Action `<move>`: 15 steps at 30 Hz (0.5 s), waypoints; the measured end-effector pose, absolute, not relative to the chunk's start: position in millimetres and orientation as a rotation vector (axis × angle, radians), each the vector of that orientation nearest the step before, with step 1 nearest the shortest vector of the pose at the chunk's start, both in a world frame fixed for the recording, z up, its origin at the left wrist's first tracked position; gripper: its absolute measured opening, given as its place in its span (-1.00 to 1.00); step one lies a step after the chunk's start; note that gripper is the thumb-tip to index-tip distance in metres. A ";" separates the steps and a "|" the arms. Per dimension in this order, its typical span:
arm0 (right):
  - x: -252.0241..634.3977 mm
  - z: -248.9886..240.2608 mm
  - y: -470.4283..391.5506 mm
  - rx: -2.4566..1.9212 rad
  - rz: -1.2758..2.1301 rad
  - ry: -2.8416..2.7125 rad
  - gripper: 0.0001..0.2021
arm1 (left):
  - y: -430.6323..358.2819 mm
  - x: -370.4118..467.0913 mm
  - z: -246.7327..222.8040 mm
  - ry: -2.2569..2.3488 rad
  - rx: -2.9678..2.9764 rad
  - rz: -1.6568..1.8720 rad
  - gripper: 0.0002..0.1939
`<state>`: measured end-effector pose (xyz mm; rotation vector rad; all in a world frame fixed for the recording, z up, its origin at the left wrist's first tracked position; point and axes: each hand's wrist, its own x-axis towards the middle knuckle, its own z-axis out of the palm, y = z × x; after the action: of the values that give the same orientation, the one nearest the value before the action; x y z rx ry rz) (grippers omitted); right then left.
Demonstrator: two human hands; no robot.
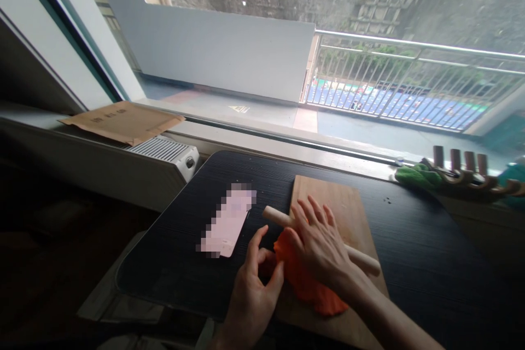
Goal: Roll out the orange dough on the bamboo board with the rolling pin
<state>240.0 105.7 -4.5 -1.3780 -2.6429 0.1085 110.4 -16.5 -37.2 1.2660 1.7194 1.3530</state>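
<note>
A flattened orange sheet of dough or modelling clay [301, 276] with an uneven edge lies on a wooden board [348, 197]. Across it, at a slant, rests a pale wooden rolling pin [363, 260]. My right hand [322, 240] lies palm down over the middle of the pin, fingers stretched forward and apart, hiding part of pin and sheet. At the sheet's left edge is my left hand [258, 279], its thumb and fingers curved with a gap between them. Its thumb tip is close to the orange edge; I cannot tell whether it touches.
A pink phone-shaped object [232, 221], partly pixelated, lies left of the board on the black table [184, 262]. Several wooden-handled items [459, 167] and a green cloth [418, 176] sit by the window at right. A brown envelope [127, 120] rests on the radiator [164, 150].
</note>
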 end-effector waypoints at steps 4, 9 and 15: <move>239.1 -5.3 124.1 -1.522 0.080 -2.540 -0.48 | -13.2 109.6 -36.4 1.712 1.262 1.312 -0.38; 255.4 2.3 154.4 -1.661 0.041 -2.417 -0.57 | 2.6 103.0 -31.8 1.757 1.199 1.263 -0.31; 313.3 -5.1 118.6 -1.415 0.295 -2.483 -0.63 | 30.3 98.5 -16.4 1.765 1.360 1.064 -0.40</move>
<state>313.3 118.6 -5.1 -1.4152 -2.4834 0.2949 98.5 30.3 -16.4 1.3598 1.7655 1.0639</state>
